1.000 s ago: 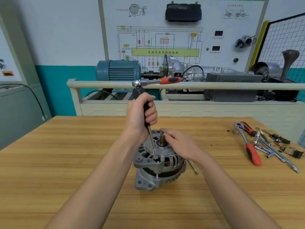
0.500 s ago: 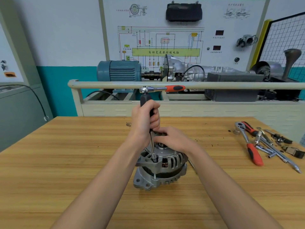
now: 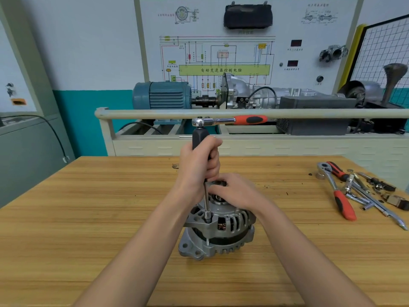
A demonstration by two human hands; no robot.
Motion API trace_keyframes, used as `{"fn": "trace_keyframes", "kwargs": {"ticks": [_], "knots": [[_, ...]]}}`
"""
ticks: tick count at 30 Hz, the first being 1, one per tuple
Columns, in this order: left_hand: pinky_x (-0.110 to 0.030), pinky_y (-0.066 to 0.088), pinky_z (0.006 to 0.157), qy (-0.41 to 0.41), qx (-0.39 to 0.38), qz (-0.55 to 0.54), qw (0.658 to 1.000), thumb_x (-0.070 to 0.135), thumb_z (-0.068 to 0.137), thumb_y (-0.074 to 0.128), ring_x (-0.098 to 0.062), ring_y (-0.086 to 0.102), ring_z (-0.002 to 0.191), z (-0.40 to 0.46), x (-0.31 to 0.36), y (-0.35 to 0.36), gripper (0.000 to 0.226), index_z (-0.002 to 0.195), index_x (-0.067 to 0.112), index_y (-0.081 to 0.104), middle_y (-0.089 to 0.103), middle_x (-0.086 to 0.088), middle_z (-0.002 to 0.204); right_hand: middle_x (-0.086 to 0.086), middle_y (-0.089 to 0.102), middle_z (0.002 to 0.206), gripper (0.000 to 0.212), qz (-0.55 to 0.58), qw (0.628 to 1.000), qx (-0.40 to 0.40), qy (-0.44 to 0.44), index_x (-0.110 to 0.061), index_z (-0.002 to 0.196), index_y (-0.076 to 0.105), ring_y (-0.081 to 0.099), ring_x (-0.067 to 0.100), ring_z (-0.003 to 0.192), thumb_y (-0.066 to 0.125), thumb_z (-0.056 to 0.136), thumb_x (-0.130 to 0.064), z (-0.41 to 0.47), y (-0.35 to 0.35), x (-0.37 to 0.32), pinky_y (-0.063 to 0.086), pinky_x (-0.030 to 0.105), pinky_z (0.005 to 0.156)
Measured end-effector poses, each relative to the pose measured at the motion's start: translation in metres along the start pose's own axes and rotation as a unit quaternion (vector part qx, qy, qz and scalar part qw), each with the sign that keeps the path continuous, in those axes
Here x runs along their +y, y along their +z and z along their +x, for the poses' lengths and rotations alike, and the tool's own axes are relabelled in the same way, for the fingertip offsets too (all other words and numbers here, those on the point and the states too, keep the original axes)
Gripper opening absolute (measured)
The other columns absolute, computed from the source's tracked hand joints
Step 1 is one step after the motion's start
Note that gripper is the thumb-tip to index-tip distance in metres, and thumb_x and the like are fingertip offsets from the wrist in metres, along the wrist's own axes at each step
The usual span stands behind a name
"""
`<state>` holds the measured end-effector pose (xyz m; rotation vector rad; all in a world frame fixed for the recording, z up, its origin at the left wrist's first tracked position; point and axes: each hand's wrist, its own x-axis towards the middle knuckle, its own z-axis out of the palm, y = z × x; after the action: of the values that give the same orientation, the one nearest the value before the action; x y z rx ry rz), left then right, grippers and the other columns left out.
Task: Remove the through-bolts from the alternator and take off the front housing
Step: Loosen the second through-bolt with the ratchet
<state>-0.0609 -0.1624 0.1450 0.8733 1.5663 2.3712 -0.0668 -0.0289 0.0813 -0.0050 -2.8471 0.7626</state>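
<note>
A grey alternator (image 3: 218, 237) stands upright on the wooden table (image 3: 88, 218), pulley end up. My left hand (image 3: 198, 168) grips the black handle of a socket driver (image 3: 207, 209) whose shaft stands vertical, its socket seated on a through-bolt at the front housing's near ear. A ratchet with an orange grip (image 3: 230, 121) sits on top of the driver and points right. My right hand (image 3: 235, 191) lies over the top of the front housing, fingers curled around the shaft end. Below the ear a length of bolt (image 3: 207, 241) shows in the gap.
Loose tools lie at the table's right: an orange-handled ratchet (image 3: 342, 201), extension bars and sockets (image 3: 374, 200). Behind the table runs a beige rail (image 3: 287, 113) with a blue motor (image 3: 161, 95) and a wiring board on the wall.
The driver has risen and moved slightly right, now standing more upright. My right hand has slid up over the alternator's top, covering the shaft end.
</note>
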Motion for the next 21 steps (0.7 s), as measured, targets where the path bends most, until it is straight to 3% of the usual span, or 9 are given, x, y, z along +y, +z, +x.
{"fn": "trace_keyframes", "kwargs": {"ticks": [2,3,5,8,12,15,17,18,21], "knots": [[-0.016,0.019,0.036,0.010,-0.025,0.005,1.000,0.006,0.091,0.050,-0.010,0.017,0.033,-0.003,0.001,0.002,0.048,0.049,0.020,0.032,0.023,0.006,0.040,-0.014,0.056,0.064,0.015,0.029,1.000,-0.003,-0.003,-0.066,0.081,0.056,0.056,0.010,0.068,0.051,0.085,-0.052,-0.002,-0.002,-0.002,0.037,0.029,0.057],[-0.016,0.019,0.036,0.009,-0.045,0.005,0.999,0.006,0.090,0.052,-0.009,0.016,0.032,-0.004,0.001,0.002,0.050,0.047,0.021,0.032,0.023,0.006,0.040,-0.013,0.057,0.064,0.023,0.045,0.999,0.000,-0.012,-0.067,0.066,0.052,0.057,0.010,0.068,0.052,0.083,-0.052,-0.003,-0.002,-0.003,0.039,0.030,0.058],[-0.014,0.017,0.036,-0.009,-0.094,0.000,0.996,0.011,0.085,0.056,-0.009,0.015,0.031,-0.006,0.003,0.002,0.048,0.045,0.022,0.030,0.022,0.006,0.039,-0.011,0.057,0.063,0.018,0.073,0.997,0.004,-0.016,-0.061,0.057,0.052,0.056,0.011,0.066,0.050,0.075,-0.059,-0.002,0.000,-0.003,0.042,0.033,0.060],[-0.012,0.016,0.036,-0.036,-0.146,-0.014,0.989,0.016,0.079,0.055,-0.007,0.013,0.029,-0.006,0.004,0.000,0.046,0.043,0.023,0.028,0.020,0.007,0.037,-0.006,0.058,0.067,0.027,0.099,0.995,0.002,-0.022,-0.045,0.061,0.050,0.057,0.017,0.070,0.042,0.063,-0.071,-0.001,0.002,-0.003,0.047,0.044,0.066],[-0.010,0.016,0.035,-0.075,-0.170,-0.035,0.982,0.016,0.079,0.053,-0.006,0.013,0.027,-0.001,0.006,-0.003,0.045,0.042,0.021,0.027,0.019,0.007,0.035,0.007,0.062,0.069,0.029,0.103,0.994,0.002,-0.021,-0.042,0.064,0.052,0.058,0.025,0.070,0.043,0.060,-0.069,-0.003,0.002,-0.004,0.042,0.040,0.062],[-0.011,0.016,0.035,-0.066,-0.154,-0.025,0.986,0.011,0.086,0.051,-0.006,0.014,0.028,-0.001,0.004,-0.001,0.051,0.042,0.023,0.030,0.021,0.008,0.036,0.005,0.063,0.072,0.028,0.103,0.995,0.004,-0.018,-0.041,0.065,0.054,0.061,0.026,0.074,0.044,0.059,-0.066,-0.007,-0.002,-0.008,0.047,0.045,0.067],[-0.012,0.016,0.035,-0.046,-0.126,-0.012,0.991,0.005,0.093,0.047,-0.006,0.015,0.029,-0.003,0.002,0.001,0.057,0.042,0.024,0.031,0.021,0.007,0.037,-0.005,0.060,0.068,0.007,0.130,0.991,0.006,-0.031,-0.049,0.064,0.056,0.058,0.017,0.070,0.055,0.065,-0.057,-0.013,-0.007,-0.013,0.042,0.042,0.066],[-0.013,0.016,0.035,-0.037,-0.114,-0.007,0.993,0.004,0.094,0.045,-0.007,0.015,0.029,-0.004,0.002,0.001,0.058,0.041,0.025,0.031,0.022,0.007,0.037,-0.011,0.062,0.071,0.011,0.159,0.986,0.015,-0.046,-0.054,0.068,0.057,0.059,0.009,0.074,0.064,0.071,-0.046,-0.015,-0.011,-0.014,0.043,0.036,0.070],[-0.013,0.018,0.035,-0.026,-0.103,-0.006,0.994,0.002,0.094,0.044,-0.007,0.016,0.029,-0.004,0.003,0.001,0.059,0.041,0.025,0.032,0.022,0.007,0.037,-0.020,0.063,0.115,0.052,0.309,0.941,0.028,-0.132,-0.045,0.113,0.055,0.055,0.001,0.117,0.071,0.076,-0.013,-0.027,-0.030,-0.012,0.040,0.030,0.100]]}}
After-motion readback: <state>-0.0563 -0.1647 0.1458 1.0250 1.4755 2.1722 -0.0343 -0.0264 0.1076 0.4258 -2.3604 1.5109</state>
